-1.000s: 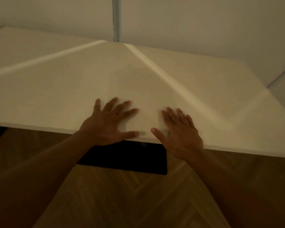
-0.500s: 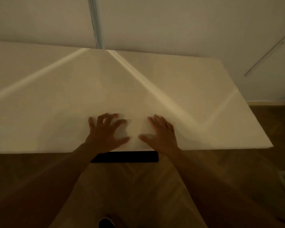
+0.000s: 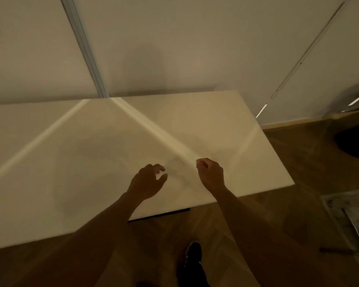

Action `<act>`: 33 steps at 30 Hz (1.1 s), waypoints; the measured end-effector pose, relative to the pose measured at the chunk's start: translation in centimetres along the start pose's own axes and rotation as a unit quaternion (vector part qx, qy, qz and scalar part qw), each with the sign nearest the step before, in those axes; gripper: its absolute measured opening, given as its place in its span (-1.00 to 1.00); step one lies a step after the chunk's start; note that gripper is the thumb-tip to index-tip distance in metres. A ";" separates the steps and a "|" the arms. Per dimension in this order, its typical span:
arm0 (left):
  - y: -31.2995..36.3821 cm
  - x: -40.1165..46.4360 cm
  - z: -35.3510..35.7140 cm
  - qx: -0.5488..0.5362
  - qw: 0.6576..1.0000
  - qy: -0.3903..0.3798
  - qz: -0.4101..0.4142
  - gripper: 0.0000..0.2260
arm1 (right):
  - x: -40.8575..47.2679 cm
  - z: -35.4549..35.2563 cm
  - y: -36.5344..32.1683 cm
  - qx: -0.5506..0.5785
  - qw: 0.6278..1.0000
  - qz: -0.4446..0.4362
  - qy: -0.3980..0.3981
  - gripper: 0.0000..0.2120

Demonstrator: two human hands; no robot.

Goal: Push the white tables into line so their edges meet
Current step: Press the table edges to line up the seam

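A dim, warm-lit room seen from above your own arms. The broad white rectangular table top (image 3: pixel 205 125) fills the middle and left of the frame, its far edge against the pale wall panels (image 3: pixel 174 48) at the top, its right corner ending at the centre right above the brown herringbone wood floor (image 3: pixel 298 162). Whether a second table joins it on the left I cannot tell — no seam shows in this light, only bright diagonal streaks across the surface.

Your left hand (image 3: pixel 147 181), centre of frame, hovers over the top with fingers loosely curled and thumb apart, holding nothing. Your right hand (image 3: pixel 210 172), just to its right, is curled into a loose fist, also empty; whether either touches the surface is unclear.

A black base bar (image 3: pixel 160 214) shows under the near edge, low in the centre, and one dark shoe (image 3: pixel 193 253) stands on the floor below it.

How it should handle, as a judgement: the top looks stiff, smooth and fairly heavy, so flat palms may slip — better to press or hook your fingers along the near edge, hands set apart so the table slides straight and does not pivot. The wood floor should let the base glide, perhaps in jerks.
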State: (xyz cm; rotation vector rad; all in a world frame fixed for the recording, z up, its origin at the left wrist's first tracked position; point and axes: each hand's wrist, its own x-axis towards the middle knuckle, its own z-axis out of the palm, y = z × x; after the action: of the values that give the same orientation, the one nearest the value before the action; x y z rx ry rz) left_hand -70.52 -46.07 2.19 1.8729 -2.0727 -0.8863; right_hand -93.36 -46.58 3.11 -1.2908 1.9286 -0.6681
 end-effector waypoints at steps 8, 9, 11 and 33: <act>10.8 11.6 -0.8 -0.003 0.998 0.013 0.066 -0.70 | 11.0 -5.2 -0.8 0.001 0.999 0.005 0.054 -0.66; 11.9 13.1 -0.5 -0.001 0.998 0.007 0.067 -0.70 | 12.7 -5.7 -0.6 -0.006 0.998 0.008 0.055 -0.63; 13.9 15.9 0.1 0.014 0.997 -0.019 0.070 -0.69 | 15.4 -6.9 -0.1 -0.011 0.997 0.020 0.070 -0.58; 26.2 28.5 8.8 0.066 0.961 -0.114 0.243 -0.64 | 23.7 -13.0 8.2 0.007 0.963 0.181 0.198 -0.54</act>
State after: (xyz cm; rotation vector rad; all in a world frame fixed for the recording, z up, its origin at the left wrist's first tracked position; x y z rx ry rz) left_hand -101.82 -70.48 3.06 1.2536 -2.6216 -0.8807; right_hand -114.07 -65.23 -1.45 -0.7973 2.3982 -0.7884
